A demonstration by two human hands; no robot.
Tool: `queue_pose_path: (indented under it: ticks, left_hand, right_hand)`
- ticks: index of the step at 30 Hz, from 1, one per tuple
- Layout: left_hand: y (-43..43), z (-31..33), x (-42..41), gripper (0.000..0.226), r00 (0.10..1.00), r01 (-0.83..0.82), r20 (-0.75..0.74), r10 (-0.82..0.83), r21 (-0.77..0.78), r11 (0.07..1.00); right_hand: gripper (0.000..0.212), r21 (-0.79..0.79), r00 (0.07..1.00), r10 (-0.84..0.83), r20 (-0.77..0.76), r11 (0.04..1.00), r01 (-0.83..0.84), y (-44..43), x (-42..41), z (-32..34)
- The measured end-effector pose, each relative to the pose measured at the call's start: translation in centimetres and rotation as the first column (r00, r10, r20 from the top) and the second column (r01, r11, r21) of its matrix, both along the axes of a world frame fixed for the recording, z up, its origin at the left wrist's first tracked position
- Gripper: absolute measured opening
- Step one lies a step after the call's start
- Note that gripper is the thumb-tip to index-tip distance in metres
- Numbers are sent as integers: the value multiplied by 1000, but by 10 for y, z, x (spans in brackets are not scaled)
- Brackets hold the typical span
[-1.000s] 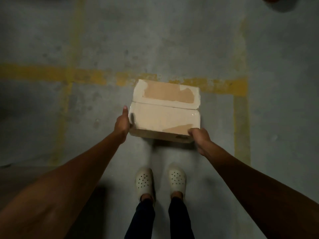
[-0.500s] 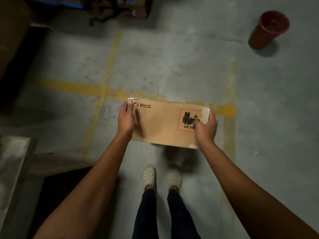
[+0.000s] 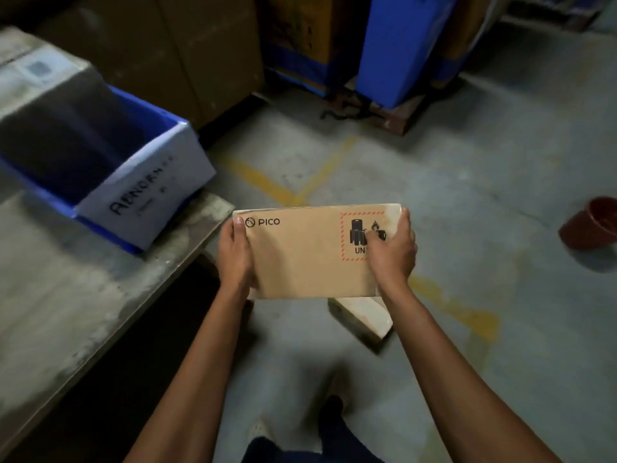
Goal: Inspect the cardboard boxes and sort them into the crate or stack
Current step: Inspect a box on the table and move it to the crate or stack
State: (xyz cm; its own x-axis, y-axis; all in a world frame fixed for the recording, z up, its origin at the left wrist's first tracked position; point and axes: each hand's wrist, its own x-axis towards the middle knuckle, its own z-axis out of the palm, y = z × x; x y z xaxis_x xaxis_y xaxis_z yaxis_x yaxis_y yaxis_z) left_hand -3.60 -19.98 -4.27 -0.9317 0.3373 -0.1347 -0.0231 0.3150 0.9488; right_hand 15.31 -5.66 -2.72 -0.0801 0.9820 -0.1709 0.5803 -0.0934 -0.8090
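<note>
- The flat brown cardboard box with the PICO name and a red-edged battery warning mark (image 3: 310,252) is up in the air in the middle of the view, held at both short ends.
- The left hand (image 3: 235,253) is wrapped around the 9 o'clock end, thumb on top by the name, fingers tucked under where they cannot be seen.
- The right hand (image 3: 392,250) is closed on the 3 o'clock end, its fingers lying over part of the warning mark.
- A second ago the box showed a pale, peeled taped side. Now the printed side faces up, so the box has been turned over to look at it.
- The view has also swung. Before, only floor and yellow lines showed. Now a blue plastic crate with a white paper sign (image 3: 110,168) sits at 10 o'clock on a grey platform (image 3: 83,295).
- The sign seems to say "abnormal", but it is blurry.
- I think the looking is nearly done and picking a place comes next. The crate is near, up and to the left.
- Another pale cardboard box (image 3: 362,317) lies on the floor just under the held one, at 5 o'clock.
- A dark red pot (image 3: 591,225) stands far off at 3 o'clock.
</note>
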Motion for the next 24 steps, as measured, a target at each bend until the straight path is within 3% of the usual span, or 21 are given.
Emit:
queue_pose_path:
  ticks: [7,11,16,24]
  left_hand:
    - [-161,40,-52,64,964,-257,65,259,-38,966]
    - [-273,62,-63,60,898,-437,40,439,-44,898]
    - [-392,78,-62,49,743,-667,15,669,-60,743]
    - [-500,82,-71,33,588,-803,63,806,-77,591]
  right_hand:
    - [74,67,966,257,-39,965,-254,-126,-77,47]
    - [71,116,918,394,-53,915,-386,-214,-113,61]
    - [66,166,817,569,-93,818,-550,-312,-155,70]
    - [75,161,687,700,-193,713,-682,-401,-203,69]
